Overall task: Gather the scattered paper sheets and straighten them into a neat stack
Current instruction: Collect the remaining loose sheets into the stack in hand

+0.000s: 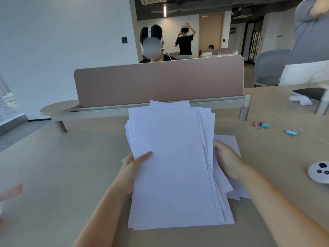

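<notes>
A thick bundle of white paper sheets is held up over the beige desk, its sheets fanned and uneven at the top and right edges. My left hand grips the bundle's left edge, thumb on the front sheet. My right hand holds the right edge, fingers behind the sheets. A few loose sheets lie flat on the desk under my right hand, partly hidden by the bundle.
A pink divider panel on a low shelf stands behind the papers, with a person seated beyond it. Binder clips and a blue clip lie at the right. A white round controller sits at the right edge.
</notes>
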### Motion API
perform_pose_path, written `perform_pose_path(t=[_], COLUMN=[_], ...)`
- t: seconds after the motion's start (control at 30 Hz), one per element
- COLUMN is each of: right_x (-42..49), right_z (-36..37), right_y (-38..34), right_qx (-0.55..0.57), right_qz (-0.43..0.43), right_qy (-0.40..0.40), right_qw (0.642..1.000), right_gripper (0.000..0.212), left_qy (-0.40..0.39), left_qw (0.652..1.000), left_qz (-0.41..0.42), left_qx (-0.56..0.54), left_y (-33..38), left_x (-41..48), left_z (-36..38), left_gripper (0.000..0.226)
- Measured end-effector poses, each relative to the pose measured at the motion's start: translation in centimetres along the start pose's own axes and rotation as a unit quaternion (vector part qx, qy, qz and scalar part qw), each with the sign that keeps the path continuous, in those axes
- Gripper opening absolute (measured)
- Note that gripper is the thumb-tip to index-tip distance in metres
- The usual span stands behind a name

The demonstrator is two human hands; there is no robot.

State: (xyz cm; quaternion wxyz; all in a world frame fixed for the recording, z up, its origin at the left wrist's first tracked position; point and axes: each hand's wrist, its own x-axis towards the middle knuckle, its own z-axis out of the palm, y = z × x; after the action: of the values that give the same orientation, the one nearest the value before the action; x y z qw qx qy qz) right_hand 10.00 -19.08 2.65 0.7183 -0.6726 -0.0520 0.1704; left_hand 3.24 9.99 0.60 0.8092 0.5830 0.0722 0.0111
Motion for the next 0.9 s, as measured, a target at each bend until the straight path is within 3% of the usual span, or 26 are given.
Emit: perform_pose_path(t=[0.1, 0.17, 0.2, 0.27, 0.33, 0.37, 0.43, 0.5, 0.63, 0.7, 0.8, 0.9], right_x=[0.5, 0.9, 0.9, 0.6, 0.3, 0.4, 0.4, 0.5, 0.5, 1.0, 1.6, 1.7], right_z=[1.5, 1.9, 2.1, 2.5, 3.2, 3.3, 3.8, 4.0, 4.4, 3.2, -0.7, -2.7], right_y=[0.0, 0.0, 0.0, 0.1, 0.1, 0.2, -0.3, -0.6, -0.3, -0.4, -1.1, -0.5], right_qx=[-0.014, -0.006, -0.029, -0.049, -0.034, -0.018, 0.010, 0.018, -0.004, 0.015, -0.066, -0.128], right_qz=[-0.024, 0.010, 0.018, -0.013, -0.056, -0.069, -0.077, -0.051, -0.001, -0.037, -0.044, 0.057], right_qy=[-0.011, -0.024, -0.027, -0.016, 0.017, 0.033, 0.050, 0.019, -0.041, 0.023, 0.205, 0.202], right_qw=[1.000, 1.000, 0.999, 0.999, 0.998, 0.997, 0.996, 0.998, 0.999, 0.999, 0.976, 0.969], right_gripper=[0.052, 0.072, 0.072, 0.036, 0.034, 0.038, 0.037, 0.027, 0.024, 0.026, 0.043, 0.065], left_qy=[0.009, 0.023, 0.037, 0.070, 0.122, 0.138, 0.127, 0.108, 0.045, 0.052, 0.083, 0.085], left_qw=[0.999, 0.995, 0.992, 0.989, 0.986, 0.986, 0.989, 0.988, 0.994, 0.995, 0.991, 0.989], left_qz=[0.026, 0.066, 0.087, 0.104, 0.069, 0.042, 0.001, -0.014, -0.022, -0.016, 0.025, 0.048], left_qx=[0.037, 0.069, 0.079, 0.082, 0.088, 0.082, 0.081, 0.107, 0.098, 0.085, 0.104, 0.112], left_y=[-0.1, -0.3, -0.5, -0.7, -0.4, 0.0, 0.5, 0.5, -0.4, -0.7, -0.9, -0.8], left_x=[-0.1, -0.1, 0.1, 0.4, 0.7, 0.7, 0.5, 0.0, -0.1, 0.0, -0.3, 0.0], left_z=[0.6, 0.8, 0.8, 0.9, 0.9, 0.9, 1.0, 1.2, -0.7, -1.0, -0.8, -0.7], left_gripper=[0.033, 0.047, 0.060, 0.093, 0.105, 0.097, 0.055, 0.023, 0.026, 0.025, 0.015, 0.019])
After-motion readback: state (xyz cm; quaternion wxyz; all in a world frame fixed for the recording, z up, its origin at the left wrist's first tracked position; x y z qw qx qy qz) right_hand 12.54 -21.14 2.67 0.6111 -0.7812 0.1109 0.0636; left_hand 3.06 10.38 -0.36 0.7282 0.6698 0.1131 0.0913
